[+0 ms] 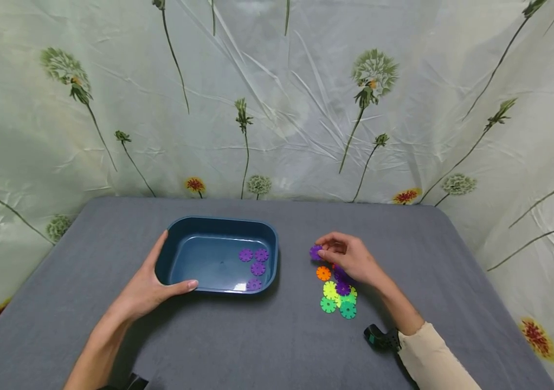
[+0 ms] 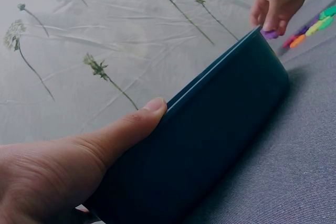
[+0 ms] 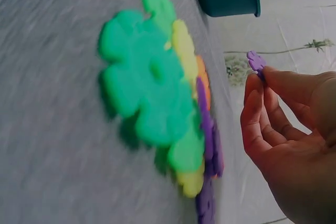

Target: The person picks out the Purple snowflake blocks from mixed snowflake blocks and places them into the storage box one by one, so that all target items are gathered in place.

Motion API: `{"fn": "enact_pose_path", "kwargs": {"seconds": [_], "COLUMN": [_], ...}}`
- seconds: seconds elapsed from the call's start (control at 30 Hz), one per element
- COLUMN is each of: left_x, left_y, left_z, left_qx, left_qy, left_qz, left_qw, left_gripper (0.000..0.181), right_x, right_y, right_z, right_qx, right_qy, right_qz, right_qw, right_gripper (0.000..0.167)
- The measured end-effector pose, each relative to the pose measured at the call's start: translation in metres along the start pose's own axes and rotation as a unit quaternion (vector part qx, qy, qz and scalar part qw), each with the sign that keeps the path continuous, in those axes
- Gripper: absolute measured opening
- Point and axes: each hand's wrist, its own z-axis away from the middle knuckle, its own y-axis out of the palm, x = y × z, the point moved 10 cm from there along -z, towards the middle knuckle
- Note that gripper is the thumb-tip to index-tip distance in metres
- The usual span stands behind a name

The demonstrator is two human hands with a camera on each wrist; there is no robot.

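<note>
A dark blue plastic basin [image 1: 208, 260] sits on the table, with several purple notched discs [image 1: 258, 268] inside near its right end. My left hand [image 1: 142, 287] grips the basin's left end, thumb over the near rim and fingers along the left side. In the left wrist view the thumb [image 2: 136, 124] presses on the rim; the other fingers are hidden. Right of the basin, my right hand [image 1: 352, 257] pinches a purple disc [image 3: 256, 62] between thumb and fingertips, above the table. Below that hand lies a loose pile of notched discs in green [image 1: 348, 309], yellow [image 1: 330, 290], orange [image 1: 323, 273] and purple.
A grey cloth [image 1: 238, 336] covers the table. Behind it hangs a pale curtain [image 1: 287, 108] printed with dandelions. A black strapped device [image 1: 379, 337] is at the right wrist, and part of another dark one [image 1: 135, 382] shows by the left forearm.
</note>
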Motion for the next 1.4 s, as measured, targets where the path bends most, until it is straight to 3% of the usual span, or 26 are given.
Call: {"fn": "enact_pose_path", "kwargs": {"seconds": [0.3, 0.9, 1.4], "left_x": [0.0, -0.004, -0.003], "left_y": [-0.001, 0.0, 0.0], "left_z": [0.0, 0.002, 0.002], "left_qx": [0.0, -0.004, -0.004], "left_qy": [0.001, 0.016, 0.012], "left_qz": [-0.004, 0.014, 0.005], "left_qw": [1.0, 0.9998, 0.9999], "left_gripper": [0.137, 0.135, 0.136], "right_x": [0.012, 0.032, 0.054], "right_y": [0.003, 0.027, 0.049], "right_z": [-0.011, -0.026, -0.039], "right_qx": [-0.022, -0.016, -0.005], "right_qy": [0.007, 0.013, -0.02], "right_qz": [-0.028, -0.079, -0.112], "right_qw": [0.9993, 0.9967, 0.9935], "right_gripper": [0.019, 0.02, 0.02]}}
